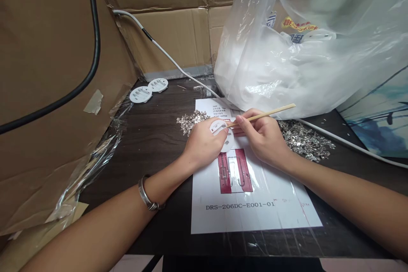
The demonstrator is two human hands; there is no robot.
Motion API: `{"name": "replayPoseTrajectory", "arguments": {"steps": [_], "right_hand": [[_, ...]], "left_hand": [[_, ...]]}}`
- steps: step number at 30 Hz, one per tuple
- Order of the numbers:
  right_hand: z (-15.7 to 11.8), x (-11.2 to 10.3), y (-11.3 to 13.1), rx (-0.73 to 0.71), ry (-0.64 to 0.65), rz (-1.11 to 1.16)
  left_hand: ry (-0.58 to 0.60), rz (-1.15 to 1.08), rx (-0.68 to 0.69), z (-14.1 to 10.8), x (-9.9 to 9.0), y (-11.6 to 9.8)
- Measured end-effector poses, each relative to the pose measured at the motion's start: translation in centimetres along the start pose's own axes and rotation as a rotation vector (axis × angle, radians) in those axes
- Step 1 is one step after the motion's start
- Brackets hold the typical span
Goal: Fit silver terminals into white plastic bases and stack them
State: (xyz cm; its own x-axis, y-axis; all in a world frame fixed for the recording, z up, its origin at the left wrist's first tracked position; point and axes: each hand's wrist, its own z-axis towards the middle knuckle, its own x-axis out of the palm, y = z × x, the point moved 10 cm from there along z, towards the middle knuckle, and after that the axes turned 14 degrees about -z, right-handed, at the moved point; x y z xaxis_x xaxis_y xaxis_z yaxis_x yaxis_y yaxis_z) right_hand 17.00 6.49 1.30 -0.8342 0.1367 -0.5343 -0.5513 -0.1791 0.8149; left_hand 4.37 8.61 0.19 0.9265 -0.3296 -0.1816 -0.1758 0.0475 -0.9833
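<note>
My left hand (204, 142) is closed round a white round plastic disc (227, 144) with slots in it, held above a printed sheet (255, 221). Between the fingers of my right hand (263, 136) is a thin wooden stick (274, 111), like a chopstick. Its tip meets the disc near my left thumb; the exact contact is too small to make out. Small shiny metal pieces lie in a pile (193, 121) beyond my left hand. A larger pile of metal clips (306, 140) spreads beside my right wrist.
Two white discs (140, 94) lie at the back left. A big clear plastic bag (280, 72) with white contents stands at the back right. A white cable (172, 55) crosses the dark table, and a black cable (95, 46) hangs at the left. Cardboard (172, 38) walls the back and left.
</note>
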Motion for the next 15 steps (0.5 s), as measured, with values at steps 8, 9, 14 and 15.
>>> {"name": "replayPoseTrajectory", "arguments": {"steps": [8,9,14,15], "right_hand": [[-0.36,-0.14,0.68,-0.060,-0.023,-0.077],[-0.40,-0.18,0.64,-0.055,-0.029,-0.060],[-0.51,-0.28,0.70,-0.054,-0.050,-0.013],[-0.51,-0.30,0.69,-0.052,-0.052,-0.012]], "left_hand": [[0.002,-0.006,0.025,-0.15,0.13,-0.26],[0.003,-0.006,0.024,-0.17,0.14,-0.27],[0.012,-0.016,0.035,-0.25,0.26,-0.51],[0.009,-0.015,0.036,-0.26,0.23,-0.55]]}}
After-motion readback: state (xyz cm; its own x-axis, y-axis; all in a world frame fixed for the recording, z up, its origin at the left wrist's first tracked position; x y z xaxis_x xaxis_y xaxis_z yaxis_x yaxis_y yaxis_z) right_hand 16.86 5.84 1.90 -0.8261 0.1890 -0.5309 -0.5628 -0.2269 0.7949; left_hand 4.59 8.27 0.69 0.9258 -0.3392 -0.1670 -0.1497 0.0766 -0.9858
